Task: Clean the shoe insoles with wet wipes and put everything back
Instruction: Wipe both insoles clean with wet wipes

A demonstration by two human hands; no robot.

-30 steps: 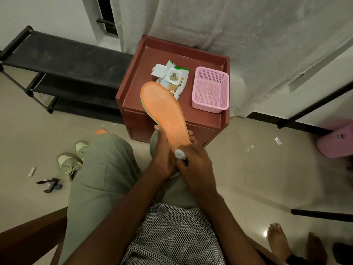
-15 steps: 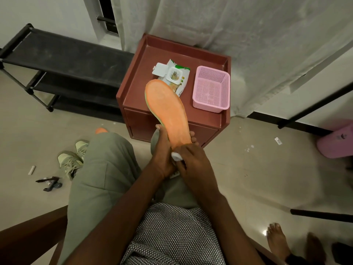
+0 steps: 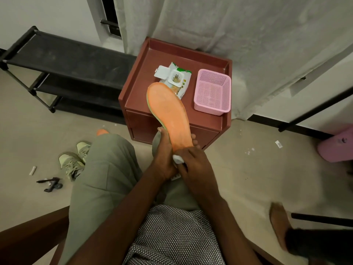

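Maroon side cabinet [image 3: 145,88] carries an open wet-wipes pack [image 3: 176,79] and a pink basket [image 3: 212,92]. Orange insole [image 3: 169,115] held above the knees, long axis running away from the body, toe over the cabinet, heel in the left hand [image 3: 164,155], fingers curled round it. Right hand [image 3: 193,161], nearer the heel, pinches a balled white wipe [image 3: 178,159] against the heel end; unwiped length lies forward of the fingers.

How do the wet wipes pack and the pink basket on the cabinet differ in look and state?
The wet wipes pack is flat, white and green, with its lid flipped open; the pink basket is a rigid mesh box with an open top. The orange insole hides the pack's near end; the basket shows whole. Both sit on the red-brown cabinet, side by side.
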